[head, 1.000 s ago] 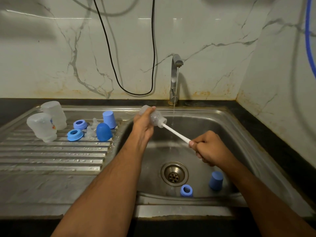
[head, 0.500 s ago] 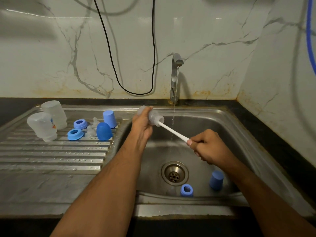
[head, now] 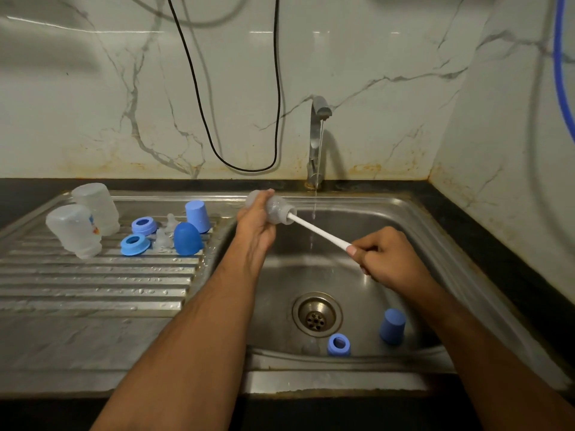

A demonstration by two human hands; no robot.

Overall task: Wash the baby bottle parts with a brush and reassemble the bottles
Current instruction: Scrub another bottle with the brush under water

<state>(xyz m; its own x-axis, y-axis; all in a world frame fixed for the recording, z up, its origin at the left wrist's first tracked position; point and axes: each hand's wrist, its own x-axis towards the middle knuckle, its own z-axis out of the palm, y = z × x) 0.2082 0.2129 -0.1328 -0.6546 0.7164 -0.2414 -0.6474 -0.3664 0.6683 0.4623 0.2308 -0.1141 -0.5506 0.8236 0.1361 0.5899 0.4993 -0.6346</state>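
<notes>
My left hand (head: 255,225) grips a clear baby bottle (head: 277,209) held sideways over the sink's left rim, mouth pointing right. A white brush handle (head: 317,230) sticks out of the mouth; the bristles are hidden inside. My right hand (head: 384,257) grips the handle's lower end over the basin. On the drainboard stand two clear bottles (head: 76,230) upside down, two blue collar rings (head: 135,244), clear teats (head: 164,239), a blue dome cap (head: 186,238) and a blue cap (head: 198,216). In the basin lie a blue ring (head: 339,344) and a blue cap (head: 392,325).
A thin stream of water runs from the tap (head: 318,141) into the steel sink (head: 435,244), just right of the bottle. The drain (head: 316,315) is in the basin's middle. A black cable (head: 245,166) hangs on the marble wall. The ribbed drainboard (head: 93,284) is wet.
Both hands have shifted slightly up and left with the bottle, and the brush handle has slid along inside the bottle. The parts on the drainboard and in the basin have not moved.
</notes>
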